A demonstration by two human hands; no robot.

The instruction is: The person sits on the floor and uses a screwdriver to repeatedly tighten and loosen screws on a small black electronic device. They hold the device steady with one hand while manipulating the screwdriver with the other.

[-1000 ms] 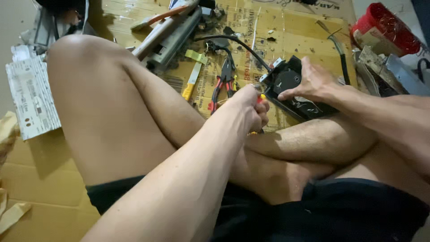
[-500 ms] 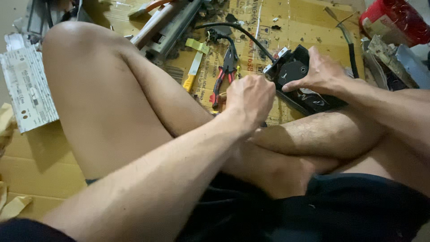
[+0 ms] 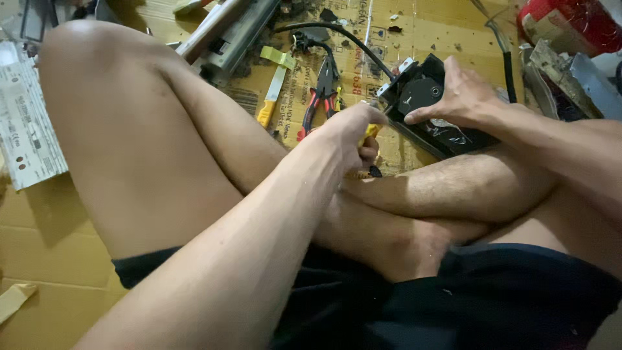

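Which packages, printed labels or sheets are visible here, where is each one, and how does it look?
Printed cardboard sheet: flattened on the floor under the tools, brown with dark and reddish print.
White printed sheet: far left edge, beside the raised knee, rectangular, with small dark print.
Red container: top right corner, with a pale label on its side.
Plain cardboard: lower left floor, brown.
No screens or signs are visible.

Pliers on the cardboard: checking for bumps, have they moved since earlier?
No. The pliers lie beside the yellow tool as before; only the camera shifted.
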